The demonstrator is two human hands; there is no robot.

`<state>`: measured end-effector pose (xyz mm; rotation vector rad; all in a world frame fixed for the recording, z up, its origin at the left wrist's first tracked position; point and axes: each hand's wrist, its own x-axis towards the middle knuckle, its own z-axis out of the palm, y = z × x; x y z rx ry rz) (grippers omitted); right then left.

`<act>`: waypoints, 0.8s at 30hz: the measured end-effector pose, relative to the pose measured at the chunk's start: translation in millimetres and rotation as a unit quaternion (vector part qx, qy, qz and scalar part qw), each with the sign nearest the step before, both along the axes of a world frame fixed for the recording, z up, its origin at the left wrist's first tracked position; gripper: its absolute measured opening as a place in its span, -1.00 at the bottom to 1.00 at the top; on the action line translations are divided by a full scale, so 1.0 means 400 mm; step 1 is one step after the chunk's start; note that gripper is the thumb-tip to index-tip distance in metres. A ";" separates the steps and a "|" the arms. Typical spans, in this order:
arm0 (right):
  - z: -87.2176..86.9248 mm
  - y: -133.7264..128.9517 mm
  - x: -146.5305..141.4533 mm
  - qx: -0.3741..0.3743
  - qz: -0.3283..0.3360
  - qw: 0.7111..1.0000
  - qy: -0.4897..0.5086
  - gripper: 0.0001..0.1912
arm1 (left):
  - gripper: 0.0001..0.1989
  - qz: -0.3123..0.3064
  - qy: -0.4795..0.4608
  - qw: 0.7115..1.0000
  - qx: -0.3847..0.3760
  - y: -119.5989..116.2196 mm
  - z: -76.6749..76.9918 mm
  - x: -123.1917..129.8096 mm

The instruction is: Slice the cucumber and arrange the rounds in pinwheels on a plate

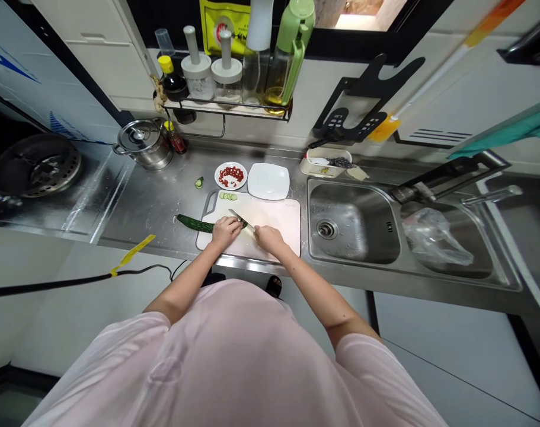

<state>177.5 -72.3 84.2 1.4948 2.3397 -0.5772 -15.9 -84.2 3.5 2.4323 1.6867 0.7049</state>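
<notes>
A long dark green cucumber lies across the left part of the white cutting board. My left hand is closed over its right end. The handle of a knife is in my right hand, and the blade points up and left, at the cucumber's end beside my left fingers. Several pale green slices sit near the board's upper left. Behind the board are a small plate with chopped red pieces and a bare white square dish.
A cucumber end piece rests on the steel counter. To the left stand a lidded pot, a small bottle and a pan. At right is a sink; a rack of bottles hangs above.
</notes>
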 end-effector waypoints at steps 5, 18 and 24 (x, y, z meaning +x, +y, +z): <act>-0.005 0.016 -0.026 -0.003 0.000 1.000 0.002 -0.64 | -0.75 0.004 -0.001 1.000 -0.001 0.000 -0.001 0.000; -0.009 0.014 -0.022 -0.004 0.002 1.000 -0.007 -0.66 | -0.77 0.001 -0.007 1.000 0.010 0.002 -0.003 -0.001; -0.015 -0.032 0.039 -0.007 -0.006 1.000 -0.018 -0.67 | -0.76 0.003 -0.006 1.000 -0.001 -0.001 0.002 0.000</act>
